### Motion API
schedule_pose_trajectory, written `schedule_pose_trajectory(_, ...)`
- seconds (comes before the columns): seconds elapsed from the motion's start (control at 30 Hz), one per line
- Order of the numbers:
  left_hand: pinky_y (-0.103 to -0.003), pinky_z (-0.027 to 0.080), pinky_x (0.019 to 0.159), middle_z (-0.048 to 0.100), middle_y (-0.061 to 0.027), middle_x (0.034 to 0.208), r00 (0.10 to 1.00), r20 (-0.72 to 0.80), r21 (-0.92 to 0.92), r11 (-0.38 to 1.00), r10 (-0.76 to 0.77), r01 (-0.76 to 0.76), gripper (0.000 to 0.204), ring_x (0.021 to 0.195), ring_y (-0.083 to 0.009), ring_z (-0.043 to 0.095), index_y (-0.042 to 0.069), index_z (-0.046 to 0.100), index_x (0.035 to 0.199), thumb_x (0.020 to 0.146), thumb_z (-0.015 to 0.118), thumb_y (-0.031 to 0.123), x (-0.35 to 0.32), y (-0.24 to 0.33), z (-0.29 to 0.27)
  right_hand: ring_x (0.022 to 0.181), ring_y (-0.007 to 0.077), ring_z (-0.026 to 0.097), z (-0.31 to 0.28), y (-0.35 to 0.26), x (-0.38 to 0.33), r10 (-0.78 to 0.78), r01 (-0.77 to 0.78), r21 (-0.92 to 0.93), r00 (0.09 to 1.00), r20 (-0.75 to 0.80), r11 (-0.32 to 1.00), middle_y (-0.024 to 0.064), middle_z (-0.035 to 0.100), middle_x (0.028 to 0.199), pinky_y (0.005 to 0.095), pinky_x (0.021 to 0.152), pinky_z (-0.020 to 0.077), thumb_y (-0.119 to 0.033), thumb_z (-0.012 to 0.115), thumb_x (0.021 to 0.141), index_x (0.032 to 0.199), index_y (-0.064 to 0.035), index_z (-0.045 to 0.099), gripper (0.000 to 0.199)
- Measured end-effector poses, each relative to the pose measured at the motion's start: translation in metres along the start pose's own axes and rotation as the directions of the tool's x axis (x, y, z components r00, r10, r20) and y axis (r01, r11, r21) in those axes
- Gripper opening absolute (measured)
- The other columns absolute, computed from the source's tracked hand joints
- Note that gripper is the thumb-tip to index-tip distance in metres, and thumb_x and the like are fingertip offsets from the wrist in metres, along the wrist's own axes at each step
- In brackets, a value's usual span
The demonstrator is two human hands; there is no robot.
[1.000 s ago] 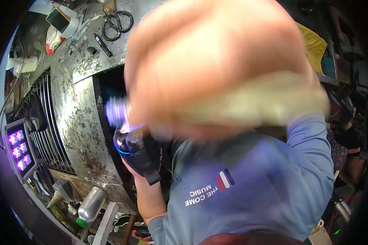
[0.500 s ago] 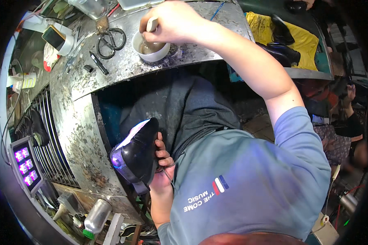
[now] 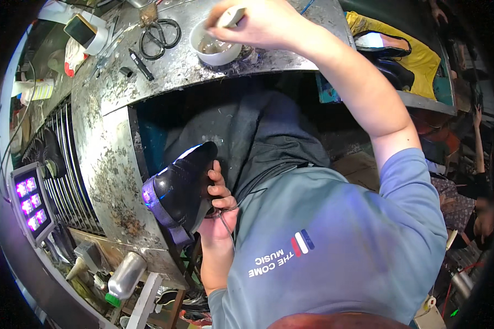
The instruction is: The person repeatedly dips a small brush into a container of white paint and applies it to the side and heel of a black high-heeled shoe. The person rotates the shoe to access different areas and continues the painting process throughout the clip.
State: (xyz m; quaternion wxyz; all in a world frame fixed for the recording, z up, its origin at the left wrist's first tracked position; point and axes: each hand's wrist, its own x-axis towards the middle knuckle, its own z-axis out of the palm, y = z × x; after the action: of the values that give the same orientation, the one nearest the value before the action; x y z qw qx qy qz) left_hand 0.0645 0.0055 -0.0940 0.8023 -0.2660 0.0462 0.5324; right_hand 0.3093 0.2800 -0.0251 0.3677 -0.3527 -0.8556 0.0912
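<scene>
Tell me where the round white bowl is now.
Head view, upper middle: the round white bowl stands on the worn grey metal bench, right of the black-handled scissors and partly hidden behind the person's right hand.

Right arm (image 3: pixel 368 98) swung clear, held black shoe (image 3: pixel 182 183) turned; pale shoe sole (image 3: pixel 374 40) now exposed on yellow cloth (image 3: pixel 426 60)

Open space lies over the dark trousers (image 3: pixel 258 129), between the black shoe (image 3: pixel 184 183) in the left hand (image 3: pixel 220 192) and the bench (image 3: pixel 115 90) edge. Beside the shoe, the metal panel (image 3: pixel 112 181) leaves little visible gap (depth is hard to judge). A bare strip runs between marker (image 3: pixel 141 64) and white bowl (image 3: pixel 219 56); the right hand (image 3: pixel 252 24), gripping a pale handle (image 3: pixel 230 17), blocks the bowl from above. The right forearm (image 3: pixel 357 82) bars the way from lap to yellow cloth (image 3: pixel 422 60).
</scene>
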Motion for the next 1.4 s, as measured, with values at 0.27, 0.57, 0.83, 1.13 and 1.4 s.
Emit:
schedule_pose_trajectory(0.27,-0.032,0.056,0.078,0.063,-0.0107,0.130,1.000,-0.027,-0.009,1.000,-0.016,0.016,0.073,0.103,-0.0237,0.068,-0.004,0.037,0.148,0.091,0.068,0.027,0.002,0.003,0.001,0.078,0.0202,0.072,-0.022,-0.060,0.004,-0.010,-0.078,0.575,0.989,0.150,0.814,0.0105,0.074,0.086,0.0319,0.073,0.0558,-0.024,0.077,0.084,0.092,-0.0046,0.076,0.022)
schedule_pose_trajectory(0.57,-0.034,0.057,0.080,0.057,-0.0111,0.129,0.999,-0.002,0.174,0.984,0.047,-0.046,0.053,0.107,-0.0239,0.065,0.009,0.048,0.140,0.096,0.063,0.033,0.002,0.003,0.003,0.077,0.0202,0.071,-0.010,-0.119,-0.011,-0.213,0.096,0.741,0.975,0.064,0.665,0.0102,0.074,0.085,0.0319,0.072,0.0557,-0.024,0.076,0.084,0.093,-0.0045,0.075,0.021)
schedule_pose_trajectory(0.83,-0.034,0.059,0.080,0.057,-0.0124,0.131,0.998,0.000,0.199,0.978,0.069,-0.068,0.054,0.105,-0.0226,0.066,0.010,0.049,0.141,0.095,0.065,0.033,0.000,0.003,-0.001,0.077,0.0202,0.071,0.002,-0.124,-0.017,-0.209,0.129,0.734,0.978,0.018,0.667,0.0100,0.073,0.084,0.0318,0.071,0.0557,-0.023,0.076,0.085,0.093,-0.0045,0.075,0.020)
schedule_pose_trajectory(1.13,-0.030,0.057,0.073,0.063,-0.0126,0.125,1.000,-0.004,0.057,0.998,-0.029,0.029,0.062,0.100,-0.0207,0.068,-0.006,0.037,0.143,0.098,0.061,0.030,0.003,-0.002,-0.006,0.076,0.0202,0.071,0.004,-0.119,-0.015,-0.228,0.152,0.735,0.974,0.003,0.661,0.0098,0.073,0.083,0.0317,0.071,0.0556,-0.022,0.075,0.085,0.093,-0.0045,0.075,0.019)
schedule_pose_trajectory(1.4,-0.030,0.059,0.064,0.070,-0.0124,0.109,0.979,0.110,-0.143,0.972,-0.171,0.186,0.048,0.082,-0.0202,0.071,-0.005,0.045,0.141,0.101,0.052,0.020,0.012,-0.016,-0.012,0.075,0.0202,0.070,0.009,-0.120,-0.012,-0.266,0.169,0.757,0.964,0.007,0.632,0.0095,0.073,0.083,0.0317,0.070,0.0555,-0.022,0.075,0.086,0.093,-0.0044,0.074,0.019)
